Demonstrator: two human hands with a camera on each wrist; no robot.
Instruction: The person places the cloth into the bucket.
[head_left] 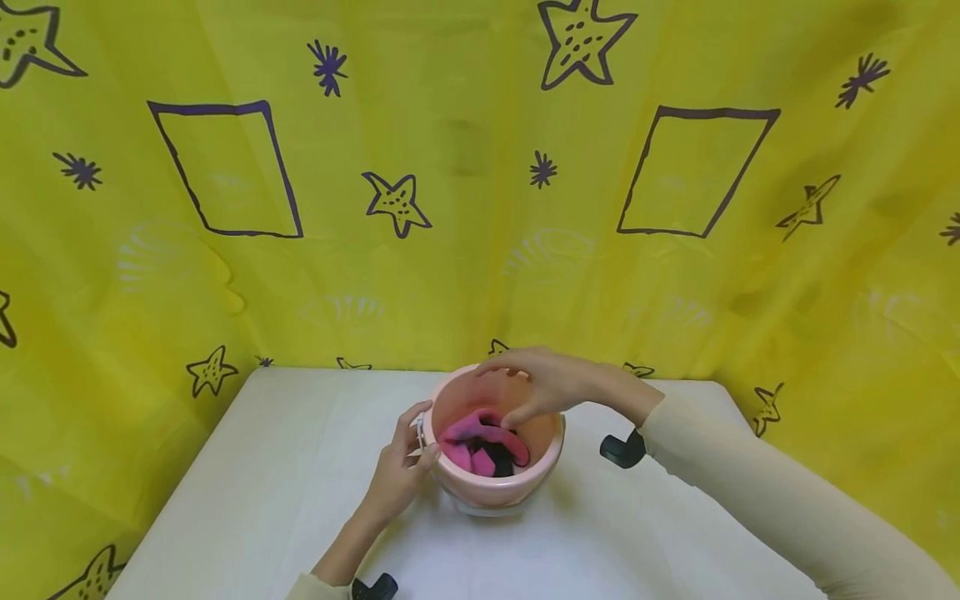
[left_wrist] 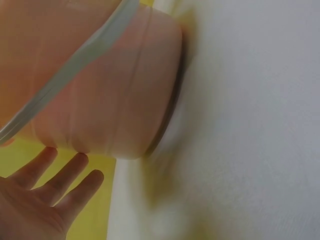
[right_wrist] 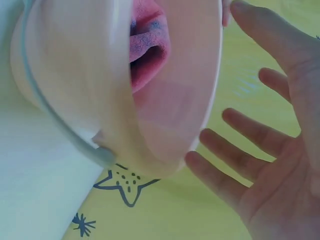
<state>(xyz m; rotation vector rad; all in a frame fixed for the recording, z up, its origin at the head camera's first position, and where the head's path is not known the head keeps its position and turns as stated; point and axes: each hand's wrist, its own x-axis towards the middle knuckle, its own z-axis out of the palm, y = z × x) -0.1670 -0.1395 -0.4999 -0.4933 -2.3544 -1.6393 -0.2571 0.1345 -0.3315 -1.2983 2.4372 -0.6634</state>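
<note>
A pink bucket [head_left: 491, 493] stands on the white table, its mouth tilted toward the head camera. Inside lies a crumpled pink cloth item [head_left: 480, 433] with dark parts; its kind is unclear. At the bucket's left side my left hand [head_left: 403, 471] touches the rim area with spread thumb and fingers. The left wrist view shows three fingertips [left_wrist: 80, 160] against the bucket's wall. Over the far right part of the mouth, my right hand [head_left: 551, 382] hovers with fingers spread, holding nothing. The right wrist view places its fingers [right_wrist: 235, 152] beside the rim, apart from the cloth.
The white table [head_left: 285, 483] extends around the bucket. A pale bucket handle [left_wrist: 75, 65] hangs down along the outer wall. Behind the table hangs a yellow curtain [head_left: 465, 275] printed with stars and other outlines. Each wrist wears a black mount [head_left: 624, 450].
</note>
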